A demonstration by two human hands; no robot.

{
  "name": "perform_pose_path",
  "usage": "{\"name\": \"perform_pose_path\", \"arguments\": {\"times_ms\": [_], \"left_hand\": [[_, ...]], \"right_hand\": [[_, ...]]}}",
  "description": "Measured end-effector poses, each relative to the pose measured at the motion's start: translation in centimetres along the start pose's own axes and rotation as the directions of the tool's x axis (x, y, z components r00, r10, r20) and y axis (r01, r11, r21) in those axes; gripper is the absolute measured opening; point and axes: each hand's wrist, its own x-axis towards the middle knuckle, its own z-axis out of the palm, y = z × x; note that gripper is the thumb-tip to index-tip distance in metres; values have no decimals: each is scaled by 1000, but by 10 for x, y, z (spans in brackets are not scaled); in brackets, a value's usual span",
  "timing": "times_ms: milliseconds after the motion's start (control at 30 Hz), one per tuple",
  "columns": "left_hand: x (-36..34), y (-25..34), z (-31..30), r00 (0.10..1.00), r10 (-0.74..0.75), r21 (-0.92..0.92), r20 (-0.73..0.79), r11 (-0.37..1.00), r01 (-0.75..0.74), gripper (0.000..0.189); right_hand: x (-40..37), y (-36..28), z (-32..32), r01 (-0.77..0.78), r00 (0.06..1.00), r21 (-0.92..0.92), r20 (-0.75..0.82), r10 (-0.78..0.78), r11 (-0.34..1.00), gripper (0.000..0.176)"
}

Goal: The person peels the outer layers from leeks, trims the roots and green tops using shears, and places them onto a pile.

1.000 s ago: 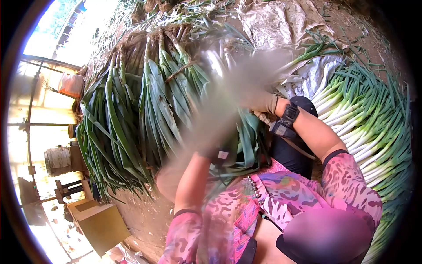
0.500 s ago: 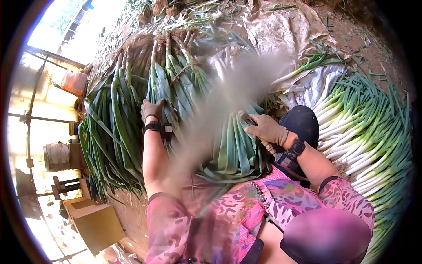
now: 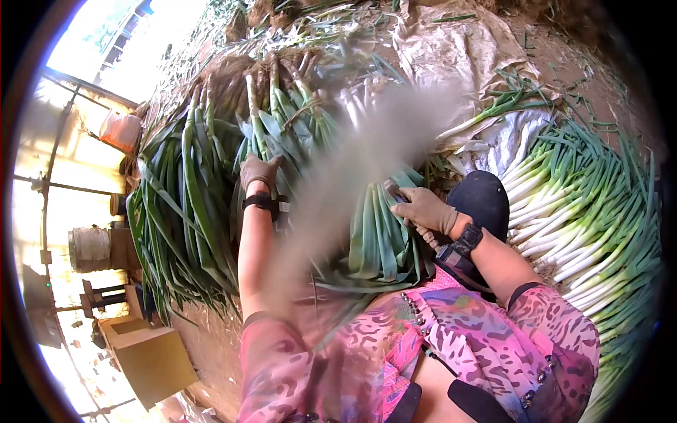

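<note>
Packing or storage shed for leeks, by the look. Earthen floor; big leek pile (image 3: 187,190). Left of pile: pole-framed translucent wall (image 3: 74,158), open cardboard box (image 3: 151,356). Right of pile: row of white-stemmed leeks (image 3: 578,225).

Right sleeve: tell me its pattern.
The right sleeve is pink with darker blotches, best seen in the head view.

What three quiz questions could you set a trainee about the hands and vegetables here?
1. Multiple choice: what is the left hand touching?
A) a cardboard box
B) long green leaves
C) a crumpled pale sheet

2. True or false: the white-stemmed stalks lie on the person's right side.

3. Fill in the blank: the right hand holds a dark object and wears a ____.

Key: 1 B; 2 true; 3 glove.
</note>
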Motion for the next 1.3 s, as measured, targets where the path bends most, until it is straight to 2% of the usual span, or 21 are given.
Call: {"name": "perform_pose_path", "arguments": {"times_ms": [100, 167, 267, 400, 467, 500, 533, 600, 633, 667, 700, 767, 800, 833, 967, 1100, 1133, 1167, 1200, 1233, 1300], "left_hand": [[3, 7, -7, 991, 56, -122, 122, 992, -41, 78], [1, 7, -4, 953, 184, -397, 239, 915, -77, 56], [-58, 29, -31, 872, 338, -707, 354, 707, 13, 36], [-95, 11, 0, 765, 398, -833, 505, 456, 313, 34], [-110, 1, 17, 735, 660, -844, 155, 475, -248, 35], [-111, -1, 27, 685, 725, -817, 76, 439, -374, 35], [-111, -2, 36, 625, 781, -776, -6, 390, -495, 36], [-105, -4, 53, 439, 882, -562, -172, 278, -779, 36], [-106, -3, 54, 414, 890, -513, -192, 269, -815, 36], [-108, -2, 54, 388, 897, -462, -212, 258, -848, 36], [-115, -2, 52, 473, 861, -551, -187, 306, -776, 36], [-114, -3, 47, 743, 669, -822, 34, 441, -360, 36], [-106, -1, 44, 826, 495, -895, 270, 445, 26, 36], [-101, -1, 43, 789, 327, -841, 521, 357, 407, 35], [-104, 0, 45, 785, 347, -847, 513, 351, 398, 34], [-115, 8, 35, 808, 301, -854, 507, 302, 423, 32], [-123, 7, 30, 859, 449, -893, 248, 449, 23, 37], [-138, 12, 12, 784, 620, -778, 12, 499, -382, 44], [-141, 12, 10, 707, 702, -666, -85, 487, -564, 50], [-144, 12, 9, 613, 769, -524, -180, 452, -721, 57], [-142, 9, 16, 637, 741, -484, -212, 487, -727, 69]], "right_hand": [[-1, 4, 0, 3, 1000, 28, -20, -2, 1000, 35], [-3, 5, 0, -21, 999, 92, -30, 24, 996, 35], [-7, -2, -2, 9, 998, 132, -59, -1, 991, 37], [-17, -5, 2, -90, 995, 167, -21, 95, 982, 54], [-40, -45, 10, -37, 998, 71, 58, 33, 997, 56], [-50, -58, 12, -8, 995, 21, 97, 6, 1000, 57], [-38, -29, 25, 266, 963, -65, 53, -263, 962, 55], [-35, -62, 20, 117, 986, -120, 134, -101, 986, 53], [-29, -77, 17, 46, 985, -150, 171, -20, 988, 53], [-12, -68, 22, 127, 986, -143, 130, -108, 982, 41], [15, -47, 31, 234, 971, -156, 94, -222, 960, 40], [65, -23, 44, 373, 927, -190, 47, -372, 908, 40], [82, -24, 47, 406, 912, -209, 32, -409, 890, 41], [96, -35, 46, 370, 927, -228, 30, -374, 900, 42], [133, -83, 41, 213, 975, -300, 3, -222, 930, 47], [119, -98, 30, 150, 988, -166, 6, -151, 975, 46], [116, -84, 30, 165, 986, -166, 32, -162, 972, 45], [114, -71, 30, 180, 983, -166, 59, -172, 970, 44], [120, -27, 40, 359, 933, -241, 84, -349, 901, 43], [97, -23, 43, 394, 919, -258, 97, -383, 882, 42], [32, -51, 42, 328, 945, -240, 94, -315, 914, 40]]}}
